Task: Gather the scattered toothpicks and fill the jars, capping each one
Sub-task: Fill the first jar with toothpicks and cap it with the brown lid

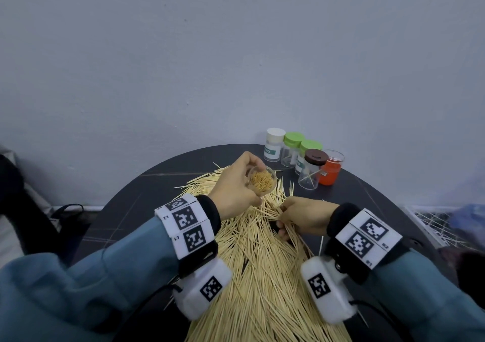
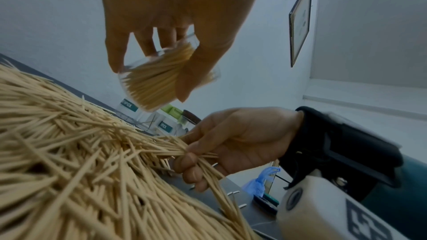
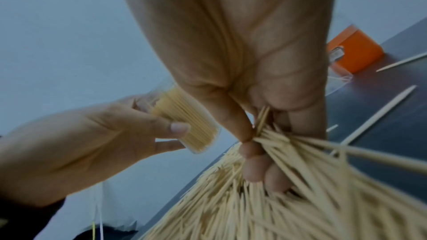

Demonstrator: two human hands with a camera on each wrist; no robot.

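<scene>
Left hand [image 1: 235, 184] grips an uncapped clear jar [image 1: 78, 180] packed with toothpicks, held tilted above the toothpick pile [image 1: 262, 276] on the dark round table [image 1: 126, 210]. Right hand [image 1: 304, 217] pinches a bundle of toothpicks [image 2: 203, 154] at the pile's edge, fingers curled round it. Five other jars [image 1: 304, 157] stand grouped at the table's far edge, four of them capped.
</scene>
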